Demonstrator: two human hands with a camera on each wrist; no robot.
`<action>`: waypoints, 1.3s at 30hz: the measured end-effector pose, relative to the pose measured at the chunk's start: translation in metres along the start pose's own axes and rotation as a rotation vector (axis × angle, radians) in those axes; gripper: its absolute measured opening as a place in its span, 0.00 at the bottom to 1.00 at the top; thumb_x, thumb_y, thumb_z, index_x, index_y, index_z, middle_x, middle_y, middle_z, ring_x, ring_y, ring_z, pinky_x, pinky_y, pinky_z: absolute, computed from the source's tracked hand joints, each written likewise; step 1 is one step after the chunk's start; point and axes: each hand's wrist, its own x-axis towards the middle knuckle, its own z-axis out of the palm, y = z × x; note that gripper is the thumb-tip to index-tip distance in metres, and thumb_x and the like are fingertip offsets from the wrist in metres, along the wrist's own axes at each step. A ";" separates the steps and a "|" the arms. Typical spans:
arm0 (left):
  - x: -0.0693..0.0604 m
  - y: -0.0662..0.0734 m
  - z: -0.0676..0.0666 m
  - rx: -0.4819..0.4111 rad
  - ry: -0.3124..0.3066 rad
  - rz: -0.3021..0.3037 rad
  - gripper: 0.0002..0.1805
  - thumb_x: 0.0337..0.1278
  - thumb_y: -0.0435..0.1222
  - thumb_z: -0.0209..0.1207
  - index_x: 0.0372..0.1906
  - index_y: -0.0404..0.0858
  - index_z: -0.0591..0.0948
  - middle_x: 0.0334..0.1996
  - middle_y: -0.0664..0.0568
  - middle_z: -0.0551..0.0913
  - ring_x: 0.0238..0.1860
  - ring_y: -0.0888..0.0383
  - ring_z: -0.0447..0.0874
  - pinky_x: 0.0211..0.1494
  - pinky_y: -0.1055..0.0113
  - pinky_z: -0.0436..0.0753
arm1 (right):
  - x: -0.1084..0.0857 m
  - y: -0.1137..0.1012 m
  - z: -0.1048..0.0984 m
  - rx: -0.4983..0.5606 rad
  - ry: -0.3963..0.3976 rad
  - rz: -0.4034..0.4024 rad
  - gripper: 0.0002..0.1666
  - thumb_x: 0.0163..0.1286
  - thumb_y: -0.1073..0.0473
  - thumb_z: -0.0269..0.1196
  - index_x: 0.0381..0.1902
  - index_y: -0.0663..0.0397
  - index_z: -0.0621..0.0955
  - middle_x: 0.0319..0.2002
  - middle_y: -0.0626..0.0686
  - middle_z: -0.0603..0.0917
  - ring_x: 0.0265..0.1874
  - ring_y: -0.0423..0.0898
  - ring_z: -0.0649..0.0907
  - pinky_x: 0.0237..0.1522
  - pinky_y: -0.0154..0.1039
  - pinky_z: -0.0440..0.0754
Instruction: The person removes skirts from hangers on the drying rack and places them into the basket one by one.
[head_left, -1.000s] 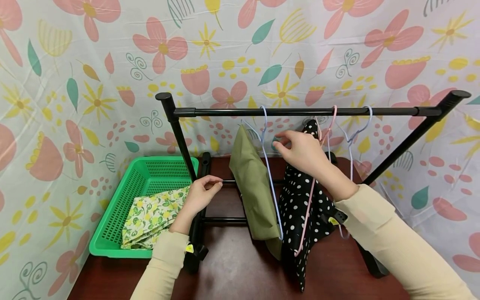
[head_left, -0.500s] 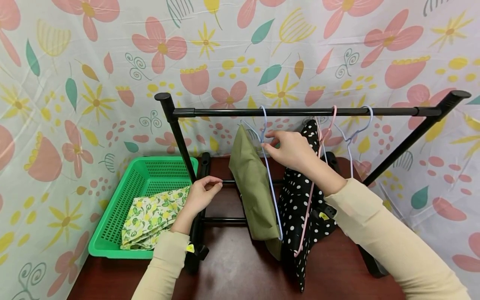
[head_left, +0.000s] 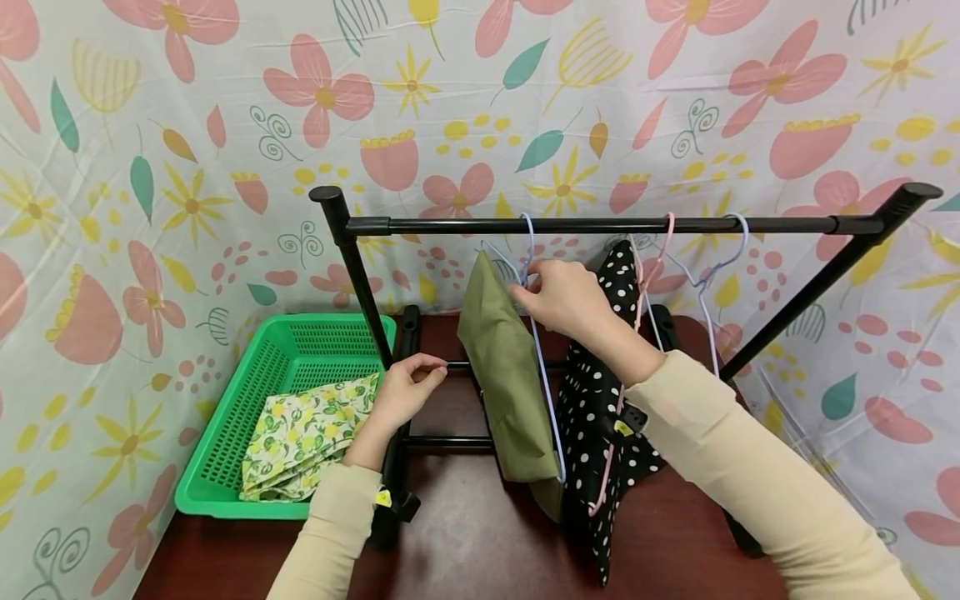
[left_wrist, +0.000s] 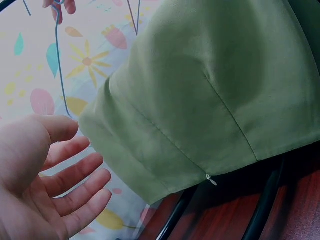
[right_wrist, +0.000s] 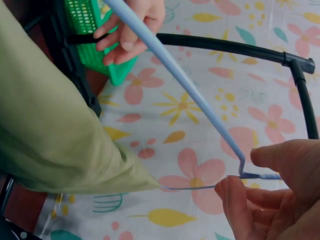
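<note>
My right hand (head_left: 567, 300), a second ago just off the blue hanger (right_wrist: 175, 70), now reaches its neck under the rail (head_left: 450, 225), thumb and fingers apart around it. The green cloth (head_left: 502, 375) hangs below the rail on that hanger. Lower than the rail, my left hand (head_left: 405, 392) stays put, fingers loosely apart.

Moved right hand (head_left: 566, 302) leftward below black metal rack rail (head_left: 450, 226), nearer its left end, right up to light-blue plastic hanger (right_wrist: 175, 71) bearing olive-green cloth (head_left: 501, 375). Got hanger neck between thumb and fingers now; can't tell if gripped. Dragged cream fabric sleeve (head_left: 712, 425) along, further over black white-dotted cloth (head_left: 587, 417). See second light-blue plastic hanger (head_left: 702, 284) slanting lower down, more toward rail's right end than before.
</note>
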 end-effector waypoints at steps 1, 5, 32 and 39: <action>0.000 0.000 0.000 -0.001 -0.001 0.002 0.07 0.59 0.43 0.58 0.40 0.51 0.82 0.37 0.58 0.84 0.36 0.60 0.81 0.35 0.65 0.79 | 0.000 -0.001 0.001 -0.006 0.003 0.004 0.18 0.63 0.46 0.57 0.36 0.55 0.81 0.29 0.51 0.87 0.26 0.52 0.83 0.29 0.48 0.78; -0.001 0.001 0.000 -0.003 -0.001 -0.001 0.07 0.59 0.43 0.58 0.40 0.51 0.82 0.37 0.57 0.84 0.36 0.58 0.82 0.35 0.65 0.79 | 0.001 -0.004 0.003 -0.027 0.015 0.020 0.16 0.63 0.48 0.56 0.31 0.55 0.80 0.23 0.51 0.85 0.20 0.51 0.81 0.24 0.47 0.76; -0.003 0.004 0.005 -0.028 0.017 -0.001 0.07 0.59 0.42 0.58 0.40 0.49 0.83 0.37 0.57 0.84 0.36 0.61 0.82 0.36 0.66 0.78 | 0.005 -0.008 0.007 -0.011 0.086 0.050 0.10 0.61 0.56 0.57 0.29 0.55 0.82 0.21 0.54 0.82 0.18 0.52 0.79 0.19 0.45 0.74; -0.003 0.004 0.006 -0.039 0.016 -0.005 0.07 0.59 0.41 0.58 0.40 0.49 0.83 0.38 0.57 0.84 0.37 0.61 0.82 0.37 0.66 0.78 | 0.004 -0.010 0.007 -0.016 0.109 0.038 0.09 0.60 0.57 0.57 0.26 0.53 0.81 0.17 0.53 0.79 0.15 0.51 0.76 0.15 0.41 0.70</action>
